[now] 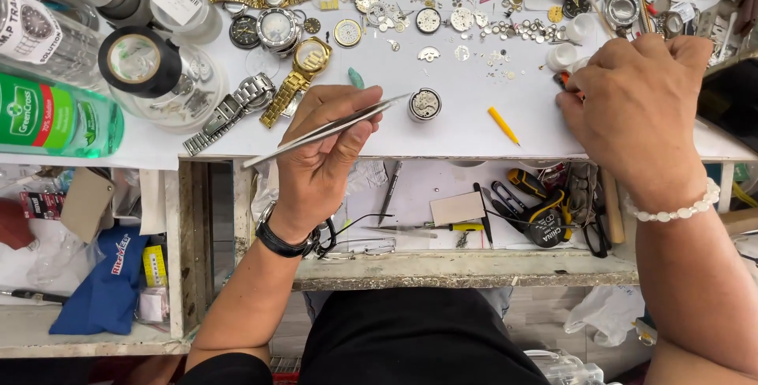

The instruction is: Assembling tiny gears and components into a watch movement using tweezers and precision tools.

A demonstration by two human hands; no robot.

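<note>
My left hand [320, 156] grips steel tweezers [332, 128], their tips pointing right toward a small round watch movement [425, 105] on the white worktop [466, 128]. A black watch is on that wrist. My right hand [636, 108], with a white bead bracelet at the wrist, rests at the right edge of the worktop, its fingers closed around a small orange-tipped thing that is mostly hidden. A yellow stick [503, 125] lies between the hands.
Gold watch [298, 78], steel bracelet watch [230, 111] and several loose watch parts [442, 14] crowd the back. A green bottle [55, 116] and black tape roll [138, 61] lie left. An open drawer [466, 266] below holds pliers [537, 207] and tools.
</note>
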